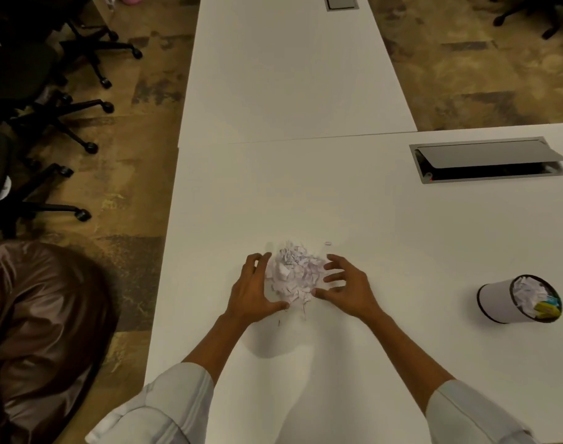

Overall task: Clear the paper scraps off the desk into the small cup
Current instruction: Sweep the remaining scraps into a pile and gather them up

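Office: long white benches (305,193) with flip-lid cable boxes (488,161), black wheeled task chairs (33,91) on the left, mottled brown carpet (466,75) underfoot.

- My left hand (252,288) is at 9 o'clock, fingers a bit bent, thumb sticking out toward 3.
- My right hand (345,288) is at 3 o'clock, fingers spread wide.

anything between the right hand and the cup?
No, head view shows bare white desk between the right hand and the cup. The scrap pile sits on the hand's other side.
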A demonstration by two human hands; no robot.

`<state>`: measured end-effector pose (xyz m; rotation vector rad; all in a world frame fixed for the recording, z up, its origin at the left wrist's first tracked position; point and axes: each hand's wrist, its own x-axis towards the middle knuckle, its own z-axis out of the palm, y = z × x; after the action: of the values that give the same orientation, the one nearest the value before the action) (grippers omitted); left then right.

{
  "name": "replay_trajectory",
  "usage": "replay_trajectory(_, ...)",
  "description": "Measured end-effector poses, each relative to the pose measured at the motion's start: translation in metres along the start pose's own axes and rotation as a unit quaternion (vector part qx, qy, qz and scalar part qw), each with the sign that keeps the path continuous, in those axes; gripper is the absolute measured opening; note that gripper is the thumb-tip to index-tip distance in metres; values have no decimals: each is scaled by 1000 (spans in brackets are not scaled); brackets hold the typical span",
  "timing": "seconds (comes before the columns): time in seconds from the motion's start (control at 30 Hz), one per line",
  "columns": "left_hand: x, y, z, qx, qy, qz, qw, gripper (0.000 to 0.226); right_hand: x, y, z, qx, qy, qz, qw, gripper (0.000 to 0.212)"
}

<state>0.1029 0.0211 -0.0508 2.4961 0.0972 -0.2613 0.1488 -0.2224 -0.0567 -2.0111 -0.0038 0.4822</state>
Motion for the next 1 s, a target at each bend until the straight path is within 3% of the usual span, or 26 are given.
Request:
replay_trajectory(0.17,24,-7,-23,84,-121,-15,989,151,21,2,-39,1,-29,28,999,99)
replay_trajectory(0.33,46,8,-7,114,-188,-3,976,150,47,-8,-28,-215,-121,-26,969,121)
replay_trajectory(0.43,49,20,10,85,-174,-23,981,134,49,-15,-1,-301,-190,-87,930,128)
replay_trajectory(0.5,44,25,21,58,-148,-28,987,114,42,-14,17,-361,-200,-120,903,120)
replay_trajectory(0.57,35,27,28,15,-99,-17,995,84,33,-10,31,-413,-183,-126,883,103)
replay_trajectory(0.7,18,29,32,-32,-37,5,999,32,11,1,47,-419,-123,-142,888,62)
replay_trajectory(1.0,13,32,32,-70,-26,-13,997,19,12,9,40,-466,-96,-180,861,42)
